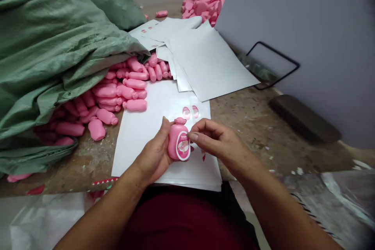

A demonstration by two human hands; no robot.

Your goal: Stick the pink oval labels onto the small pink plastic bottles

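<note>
- Fingers [165, 125] of the left hand [154, 154] wrap the pink bottle [173, 140] from the left, thumb along its side near the neck.
- Thumb and index finger of the right hand [221, 140] come together at the upper right rim of the oval label [183, 147]; whether they pinch this rim or only press it cannot be told.
- Long axis of the bottle: nearly upright in the view, cap end directed away from the person, base toward the person; labelled face turned up and slightly right.
- Position: held above the stack of white sheets [137, 148], whose near edge reaches the front of the table [238, 125].
- Surrounding space: flecked tabletop extends right of the stack as far as the dark brown block [304, 119]; the bottle pile [108, 91] and green sack [67, 50] bound the left, loose sheets [216, 58] the far side.
- Appearance: smooth pink body, rounded shoulders, pink cap; label white-rimmed, deep pink within, with pale lettering above a light figure.
</note>
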